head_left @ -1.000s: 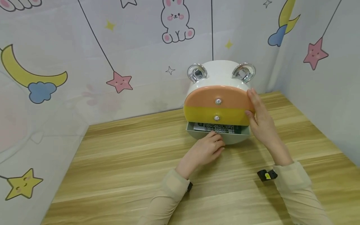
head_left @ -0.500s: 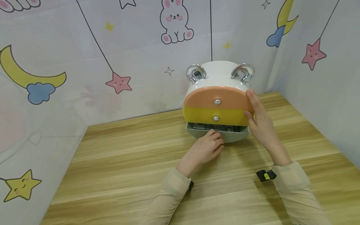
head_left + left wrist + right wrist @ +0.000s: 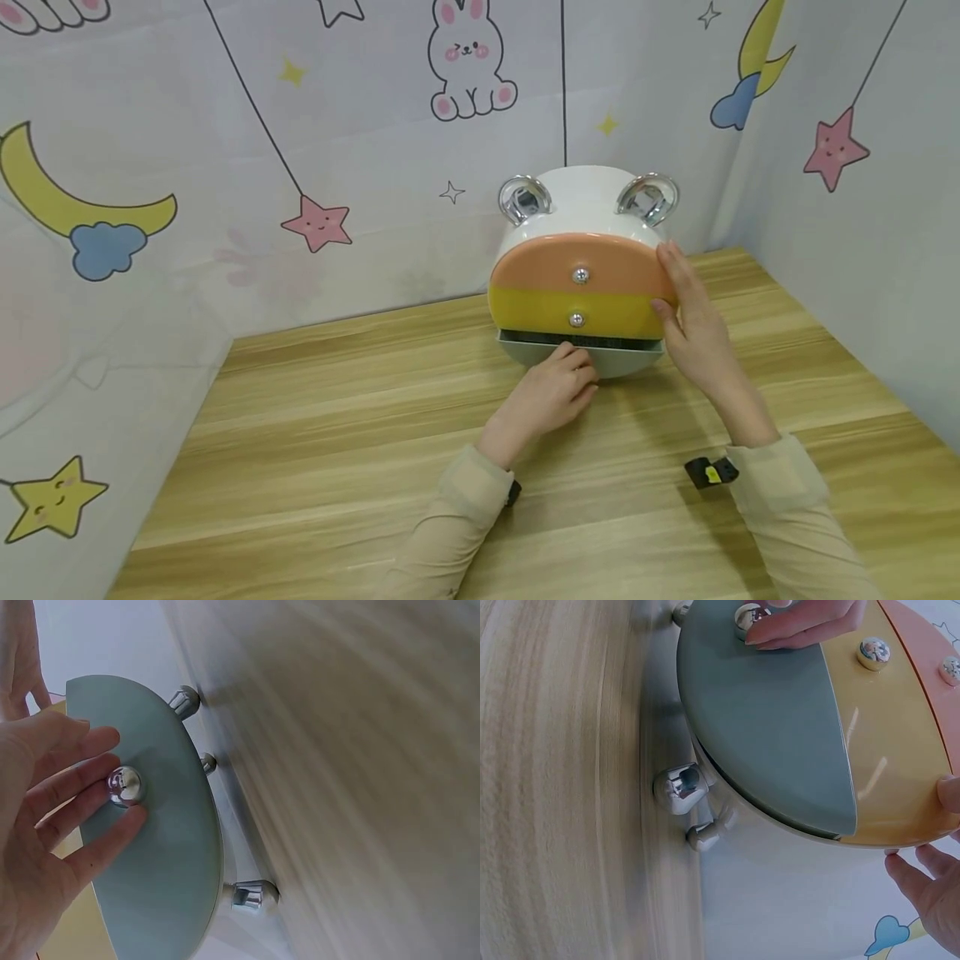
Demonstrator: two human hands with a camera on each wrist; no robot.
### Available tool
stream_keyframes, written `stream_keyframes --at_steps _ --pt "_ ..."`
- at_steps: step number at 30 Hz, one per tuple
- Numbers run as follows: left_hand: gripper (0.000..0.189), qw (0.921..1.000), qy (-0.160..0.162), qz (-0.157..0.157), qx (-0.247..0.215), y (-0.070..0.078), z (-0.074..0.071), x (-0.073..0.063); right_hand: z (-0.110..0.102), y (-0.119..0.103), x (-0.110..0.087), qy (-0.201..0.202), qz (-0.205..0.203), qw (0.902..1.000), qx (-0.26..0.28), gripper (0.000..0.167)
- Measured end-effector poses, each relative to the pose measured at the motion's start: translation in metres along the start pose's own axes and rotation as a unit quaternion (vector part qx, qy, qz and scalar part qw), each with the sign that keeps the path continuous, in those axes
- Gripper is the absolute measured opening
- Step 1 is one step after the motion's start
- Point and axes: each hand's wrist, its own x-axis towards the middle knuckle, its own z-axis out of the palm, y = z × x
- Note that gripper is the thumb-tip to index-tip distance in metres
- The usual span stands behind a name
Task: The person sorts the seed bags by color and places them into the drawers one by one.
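Note:
A small rounded drawer cabinet (image 3: pixel 588 200), white on top with silvery ears, stands on the wooden table. Its upper drawer (image 3: pixel 532 267) is orange and its middle drawer (image 3: pixel 532 310) yellow; both look closed. The grey-green bottom drawer (image 3: pixel 626 362) sticks out slightly, with a dark narrow gap above its rim. My left hand (image 3: pixel 551 396) touches this drawer's front, its fingers spread around the silvery knob (image 3: pixel 125 786). My right hand (image 3: pixel 701 333) rests against the cabinet's right side, thumb on the front, other fingers fairly straight along the side.
Silvery feet (image 3: pixel 681 787) raise the cabinet off the table (image 3: pixel 337 433). Behind it hangs a pale wall cloth (image 3: pixel 390 150) printed with a rabbit, moons and stars. Another pale wall (image 3: pixel 892 275) borders the right side.
The bottom drawer has slid inward with my left hand against its front; the printed papers seen inside earlier are now nearly hidden. My right hand stays at the cabinet's side.

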Motion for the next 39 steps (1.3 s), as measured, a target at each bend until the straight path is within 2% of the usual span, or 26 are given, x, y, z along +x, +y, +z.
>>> stream_keyframes --at_steps 11,18,29,39 --pt "0.014 0.9998 -0.005 -0.02 0.009 -0.001 0.002 0.006 0.001 0.001 0.0 0.0 -0.006 1.0 -0.004 0.066" --pt "0.015 0.9996 -0.01 -0.024 0.013 -0.001 0.003 0.01 -0.001 -0.001 -0.001 -0.008 0.004 0.9999 0.013 0.064" --pt "0.015 0.9994 -0.013 -0.026 0.02 0.0 0.006 0.013 0.0 0.002 -0.003 0.003 -0.003 1.0 0.001 0.065" --pt "0.013 0.9991 0.0 -0.038 0.021 -0.003 0.007 0.016 0.0 -0.001 -0.001 0.0 0.001 1.0 0.003 0.064"
